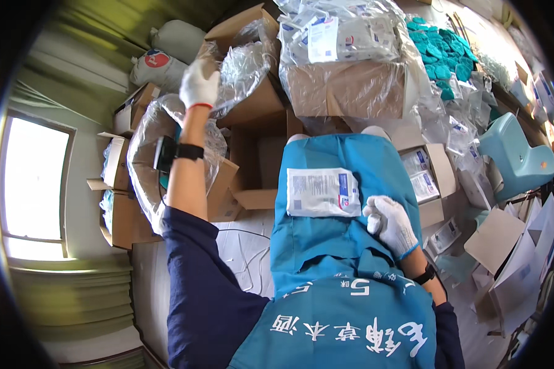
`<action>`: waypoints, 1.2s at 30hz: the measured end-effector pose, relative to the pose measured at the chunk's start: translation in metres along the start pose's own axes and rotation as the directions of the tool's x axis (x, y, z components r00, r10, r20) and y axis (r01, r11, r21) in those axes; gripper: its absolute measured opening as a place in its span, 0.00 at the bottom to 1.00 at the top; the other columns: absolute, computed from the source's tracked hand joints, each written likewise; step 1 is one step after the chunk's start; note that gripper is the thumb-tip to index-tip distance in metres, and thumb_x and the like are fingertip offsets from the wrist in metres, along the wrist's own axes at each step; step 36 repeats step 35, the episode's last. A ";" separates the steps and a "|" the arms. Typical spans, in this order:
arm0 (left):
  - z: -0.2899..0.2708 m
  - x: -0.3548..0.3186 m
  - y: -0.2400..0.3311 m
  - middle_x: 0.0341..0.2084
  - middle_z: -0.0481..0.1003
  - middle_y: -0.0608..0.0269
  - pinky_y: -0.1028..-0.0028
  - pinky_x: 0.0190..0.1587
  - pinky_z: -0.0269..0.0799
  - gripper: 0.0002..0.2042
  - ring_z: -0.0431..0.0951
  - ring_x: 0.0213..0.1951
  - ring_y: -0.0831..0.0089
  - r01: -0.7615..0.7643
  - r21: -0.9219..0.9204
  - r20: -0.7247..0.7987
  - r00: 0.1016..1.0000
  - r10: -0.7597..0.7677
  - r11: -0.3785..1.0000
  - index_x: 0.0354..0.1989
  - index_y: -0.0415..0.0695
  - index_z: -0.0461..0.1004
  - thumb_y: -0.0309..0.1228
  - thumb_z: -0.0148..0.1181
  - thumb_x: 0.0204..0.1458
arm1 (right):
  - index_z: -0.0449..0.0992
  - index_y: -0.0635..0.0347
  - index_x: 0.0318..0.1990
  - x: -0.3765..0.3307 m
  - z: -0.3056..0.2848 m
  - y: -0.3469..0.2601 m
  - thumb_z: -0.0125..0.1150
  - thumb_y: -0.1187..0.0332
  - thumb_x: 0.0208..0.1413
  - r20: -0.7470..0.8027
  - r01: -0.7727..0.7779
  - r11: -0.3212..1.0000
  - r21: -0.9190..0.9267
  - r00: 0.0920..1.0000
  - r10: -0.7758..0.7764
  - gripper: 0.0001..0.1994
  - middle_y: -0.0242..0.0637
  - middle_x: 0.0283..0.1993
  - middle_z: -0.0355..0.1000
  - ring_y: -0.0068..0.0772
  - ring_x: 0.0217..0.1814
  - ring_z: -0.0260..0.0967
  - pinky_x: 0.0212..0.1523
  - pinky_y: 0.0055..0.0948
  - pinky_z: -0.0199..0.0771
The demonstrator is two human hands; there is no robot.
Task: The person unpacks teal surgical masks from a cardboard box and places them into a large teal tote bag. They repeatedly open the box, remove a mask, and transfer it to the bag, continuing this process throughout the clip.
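Observation:
My left hand (199, 87), in a white knit glove with a red cuff, is raised at the far left, beside crumpled clear plastic (243, 64) in an open carton. Its thumb stands apart from the fingers, and I see nothing held. On my lap, over a teal apron (314, 246), lies a flat white packet (323, 192) with a blue and red label. Just right of the packet rests my right hand (391, 224), gloved in white with a blue cuff. Its fingers are loosely bent and a little apart, with nothing in them.
An open brown carton (246, 198) stands left of my knees, beside a plastic-lined box (148, 144). Ahead, a large carton (345, 89) bears many packets. Right are a small box of packets (440, 157), teal pieces (440, 49) and a light-blue stool (514, 154).

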State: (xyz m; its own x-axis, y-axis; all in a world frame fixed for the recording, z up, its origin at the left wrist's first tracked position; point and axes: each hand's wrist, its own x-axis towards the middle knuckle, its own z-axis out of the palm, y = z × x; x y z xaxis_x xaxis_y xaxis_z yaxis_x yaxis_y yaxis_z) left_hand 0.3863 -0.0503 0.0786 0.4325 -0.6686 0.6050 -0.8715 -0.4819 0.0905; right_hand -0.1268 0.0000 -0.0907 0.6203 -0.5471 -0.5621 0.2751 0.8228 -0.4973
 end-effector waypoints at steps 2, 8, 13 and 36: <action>0.023 -0.051 0.025 0.36 0.80 0.51 0.62 0.48 0.74 0.14 0.80 0.42 0.54 -0.145 -0.310 0.073 0.982 0.175 0.940 0.38 0.45 0.82 0.41 0.63 0.50 | 0.74 0.65 0.45 -0.005 0.006 -0.006 0.56 0.66 0.65 0.028 0.022 0.999 -0.050 0.999 -0.020 0.11 0.40 0.33 0.75 0.24 0.23 0.69 0.22 0.22 0.72; 0.023 -0.196 0.133 0.48 0.76 0.50 0.58 0.54 0.70 0.33 0.76 0.51 0.53 -0.274 -0.456 0.675 0.514 0.529 0.847 0.48 0.44 0.79 0.61 0.63 0.44 | 0.73 0.63 0.44 0.005 0.000 0.001 0.55 0.66 0.65 0.061 -0.064 0.998 0.022 0.996 0.062 0.09 0.37 0.32 0.74 0.20 0.22 0.68 0.22 0.17 0.71; 0.029 -0.250 0.159 0.36 0.79 0.51 0.58 0.48 0.72 0.22 0.78 0.43 0.52 -0.082 -0.605 0.666 0.493 0.560 0.792 0.42 0.43 0.79 0.46 0.67 0.45 | 0.73 0.64 0.46 0.002 0.000 0.000 0.57 0.66 0.64 0.109 0.119 0.988 -0.100 0.988 -0.108 0.10 0.38 0.37 0.76 0.21 0.26 0.70 0.26 0.18 0.70; -0.053 -0.277 0.209 0.27 0.76 0.51 0.62 0.33 0.74 0.08 0.79 0.31 0.53 -0.396 -0.619 0.394 0.590 0.705 0.678 0.37 0.44 0.78 0.30 0.64 0.49 | 0.74 0.62 0.29 -0.009 0.051 -0.015 0.69 0.69 0.52 0.336 0.575 0.082 -0.814 0.581 -0.741 0.09 0.42 0.23 0.71 0.37 0.24 0.70 0.28 0.32 0.68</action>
